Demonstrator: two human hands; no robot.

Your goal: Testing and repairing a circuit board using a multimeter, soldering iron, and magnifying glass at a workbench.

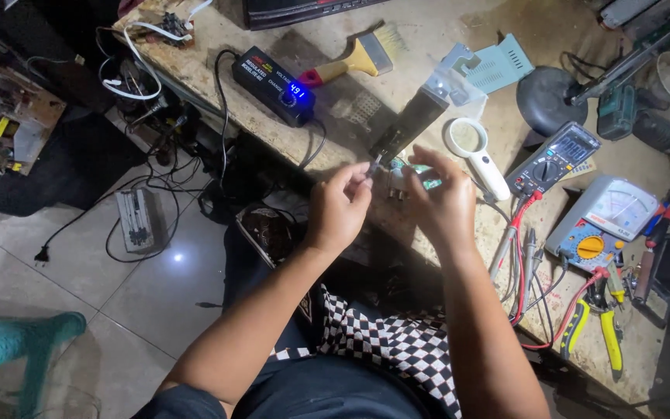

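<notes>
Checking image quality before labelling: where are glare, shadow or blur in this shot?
Head view: glare spot on the floor tile; blue display on the power adapter blooms; the small part between the left hand and right hand is soft; deep shadow under the bench edge.

Your right hand (445, 203) hides most of the small circuit board (411, 177). The part pinched in your left hand (338, 209) is too small to tell. The teal stool (17, 341) runs off the left edge.

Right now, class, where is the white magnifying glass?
In the head view the magnifying glass lies on the workbench, just beyond the right hand, with the digital multimeter to its right.
</notes>
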